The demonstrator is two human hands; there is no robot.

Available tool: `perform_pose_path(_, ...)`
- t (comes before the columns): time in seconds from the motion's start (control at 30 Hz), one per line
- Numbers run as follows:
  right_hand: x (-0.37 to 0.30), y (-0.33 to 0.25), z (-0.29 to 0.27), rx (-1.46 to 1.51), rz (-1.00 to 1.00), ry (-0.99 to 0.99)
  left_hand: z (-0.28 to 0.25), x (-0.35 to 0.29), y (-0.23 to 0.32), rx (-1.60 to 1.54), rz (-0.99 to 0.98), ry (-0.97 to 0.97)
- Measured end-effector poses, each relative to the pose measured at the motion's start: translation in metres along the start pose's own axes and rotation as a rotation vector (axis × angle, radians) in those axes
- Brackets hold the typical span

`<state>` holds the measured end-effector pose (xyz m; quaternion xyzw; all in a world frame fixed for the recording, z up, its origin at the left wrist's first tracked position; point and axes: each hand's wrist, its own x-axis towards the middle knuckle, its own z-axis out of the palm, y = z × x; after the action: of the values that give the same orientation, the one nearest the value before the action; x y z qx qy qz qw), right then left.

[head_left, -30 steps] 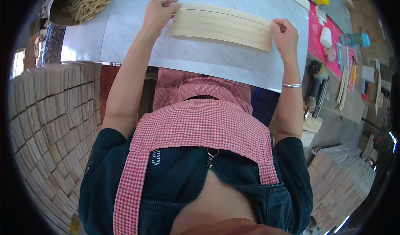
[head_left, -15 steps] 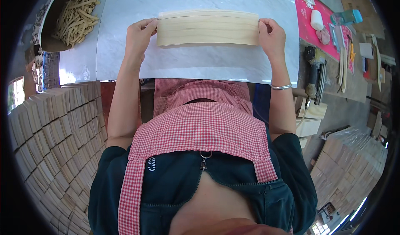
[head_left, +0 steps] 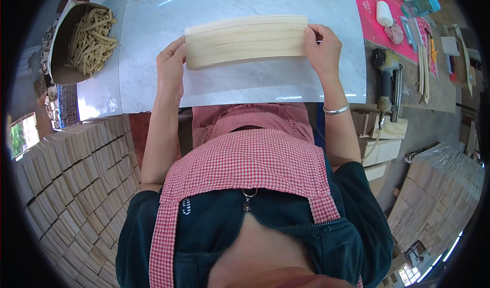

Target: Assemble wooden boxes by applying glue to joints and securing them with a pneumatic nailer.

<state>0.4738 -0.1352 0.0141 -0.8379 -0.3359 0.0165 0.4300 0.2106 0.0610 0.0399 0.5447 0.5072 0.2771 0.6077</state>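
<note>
While the wooden slats (head_left: 246, 40) lie flat, left hand (head_left: 171, 68) and right hand (head_left: 322, 50) grip both ends.

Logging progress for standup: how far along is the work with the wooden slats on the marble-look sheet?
Done: slats gathered into one bundle of pale slats, ends roughly flush. In hand: left hand and right hand press its two ends on the white sheet. Left: stacks of wood pieces at the left, loose strips in the box.

**One head camera, looking straight down**

The single view comes from the person's head and faces steeply down over the chest to the counter (head_left: 245, 91), close by. Fisheye bending curves the edges; stacked wooden pieces (head_left: 71, 186) fill both sides.
</note>
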Motion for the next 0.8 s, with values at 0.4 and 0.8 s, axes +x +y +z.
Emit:
perform_pose_path(0.4,0.008,0.009,0.011,-0.053,-0.103,0.17,0.012,0.001,0.008,-0.099,0.001,-0.03)
perform_pose_path(0.8,0.012,0.022,-0.01,0.23,0.012,0.078,0.013,0.02,0.029,0.156,0.161,-0.111)
